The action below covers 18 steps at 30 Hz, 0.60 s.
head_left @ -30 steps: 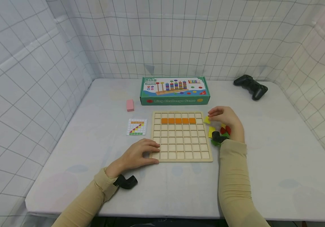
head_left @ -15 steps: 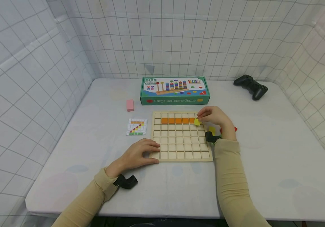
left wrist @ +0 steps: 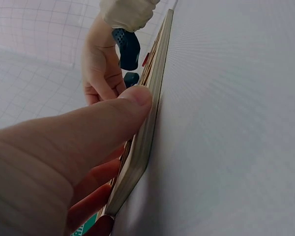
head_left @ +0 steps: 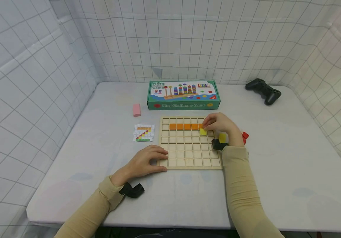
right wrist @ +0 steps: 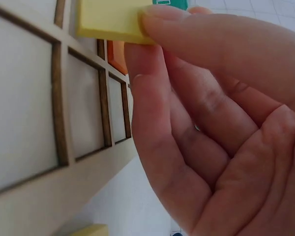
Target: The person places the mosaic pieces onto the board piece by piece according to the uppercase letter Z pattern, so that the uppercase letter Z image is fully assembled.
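My right hand (head_left: pixel 219 123) pinches a yellow square tile (head_left: pixel 203 132) between thumb and fingers. The tile is just below the right end of a row of orange tiles (head_left: pixel 187 126) on the wooden grid board (head_left: pixel 191 168). In the right wrist view the yellow tile (right wrist: pixel 113 19) is tilted against the board's raised grid lines. At the board's near left corner my left hand (head_left: pixel 145 161) holds the board, with its thumb on the front edge and its fingers over the left side. The left wrist view shows that thumb (left wrist: pixel 108 113) on the board's edge.
A pattern card (head_left: pixel 143 133) and a pink block (head_left: pixel 136 110) lie left of the board. Behind it stands a green game box (head_left: pixel 183 106). Loose yellow (head_left: pixel 222 137) and red tiles (head_left: pixel 245 135) lie right, partly hidden by my right arm. A black game controller (head_left: pixel 262 91) sits farther back.
My right hand has picked up the yellow tile from beside the board and carried it left, then slightly nearer, to under the orange row. My left hand has stayed put.
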Available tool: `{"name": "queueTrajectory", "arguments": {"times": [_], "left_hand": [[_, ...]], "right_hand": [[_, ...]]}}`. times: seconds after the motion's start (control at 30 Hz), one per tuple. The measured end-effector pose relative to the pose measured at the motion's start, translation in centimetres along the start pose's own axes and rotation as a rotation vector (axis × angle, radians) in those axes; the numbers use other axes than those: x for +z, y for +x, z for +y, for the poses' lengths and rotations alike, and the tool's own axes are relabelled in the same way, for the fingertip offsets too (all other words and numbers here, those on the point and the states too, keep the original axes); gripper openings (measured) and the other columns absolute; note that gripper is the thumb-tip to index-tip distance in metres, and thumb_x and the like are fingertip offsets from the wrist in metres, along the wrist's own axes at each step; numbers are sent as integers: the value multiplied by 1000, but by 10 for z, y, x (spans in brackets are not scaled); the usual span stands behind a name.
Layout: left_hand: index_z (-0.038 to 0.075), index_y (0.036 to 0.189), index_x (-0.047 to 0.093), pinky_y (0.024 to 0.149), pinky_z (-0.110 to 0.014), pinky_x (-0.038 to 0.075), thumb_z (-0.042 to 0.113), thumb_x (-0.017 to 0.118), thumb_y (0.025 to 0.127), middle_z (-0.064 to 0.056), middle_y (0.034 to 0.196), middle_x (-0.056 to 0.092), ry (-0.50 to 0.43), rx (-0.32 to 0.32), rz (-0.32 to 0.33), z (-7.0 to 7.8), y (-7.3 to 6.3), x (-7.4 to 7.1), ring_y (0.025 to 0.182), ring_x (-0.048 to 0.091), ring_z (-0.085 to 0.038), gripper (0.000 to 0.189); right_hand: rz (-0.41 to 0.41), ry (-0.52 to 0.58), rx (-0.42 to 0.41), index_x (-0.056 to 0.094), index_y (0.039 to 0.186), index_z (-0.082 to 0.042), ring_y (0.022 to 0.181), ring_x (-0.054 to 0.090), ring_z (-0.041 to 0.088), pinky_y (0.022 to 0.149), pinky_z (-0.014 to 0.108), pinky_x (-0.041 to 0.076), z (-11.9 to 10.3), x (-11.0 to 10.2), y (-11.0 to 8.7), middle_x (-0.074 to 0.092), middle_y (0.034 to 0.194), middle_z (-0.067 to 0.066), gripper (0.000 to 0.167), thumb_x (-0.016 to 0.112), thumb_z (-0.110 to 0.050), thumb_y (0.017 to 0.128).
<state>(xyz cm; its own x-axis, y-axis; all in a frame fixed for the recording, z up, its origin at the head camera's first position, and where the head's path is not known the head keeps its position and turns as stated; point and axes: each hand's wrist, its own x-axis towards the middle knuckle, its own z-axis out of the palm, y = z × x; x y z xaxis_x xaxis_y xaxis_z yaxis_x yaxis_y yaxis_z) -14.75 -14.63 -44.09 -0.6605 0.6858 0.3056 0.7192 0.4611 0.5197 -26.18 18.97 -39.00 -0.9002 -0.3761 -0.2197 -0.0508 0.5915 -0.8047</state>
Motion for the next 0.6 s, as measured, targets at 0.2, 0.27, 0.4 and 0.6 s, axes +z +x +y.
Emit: {"name": "queueTrajectory", "arguments": {"times": [0.2,0.27,0.4,0.6], "left_hand": [[10,107,71,99,-31,41,35,77,77,1,116,62,0,-3,-3,0,0,0,113,52,-16,39],[10,107,72,99,-31,41,35,77,77,1,116,62,0,-9,-5,0,0,0,113,52,-15,39],[10,106,72,99,-31,41,35,77,77,1,116,62,-2,-9,-5,0,0,0,113,52,-16,39],[9,106,72,100,-31,40,34,78,77,-1,115,62,-6,-3,-3,1,1,0,113,52,-17,38]], "right_hand": [[-6,-26,20,66,98,-1,91,60,23,90,38,44,-2,0,-1,68,96,9,21,73,-12,82],[-10,-25,21,66,100,-1,94,60,23,93,39,44,-1,-1,-2,68,98,10,23,73,-13,82],[-1,-8,23,66,106,-2,98,60,22,95,41,43,2,-7,-7,69,101,9,28,73,-17,83],[19,36,33,63,110,0,96,60,18,94,37,44,12,-19,-17,67,103,10,32,71,-16,84]]}}
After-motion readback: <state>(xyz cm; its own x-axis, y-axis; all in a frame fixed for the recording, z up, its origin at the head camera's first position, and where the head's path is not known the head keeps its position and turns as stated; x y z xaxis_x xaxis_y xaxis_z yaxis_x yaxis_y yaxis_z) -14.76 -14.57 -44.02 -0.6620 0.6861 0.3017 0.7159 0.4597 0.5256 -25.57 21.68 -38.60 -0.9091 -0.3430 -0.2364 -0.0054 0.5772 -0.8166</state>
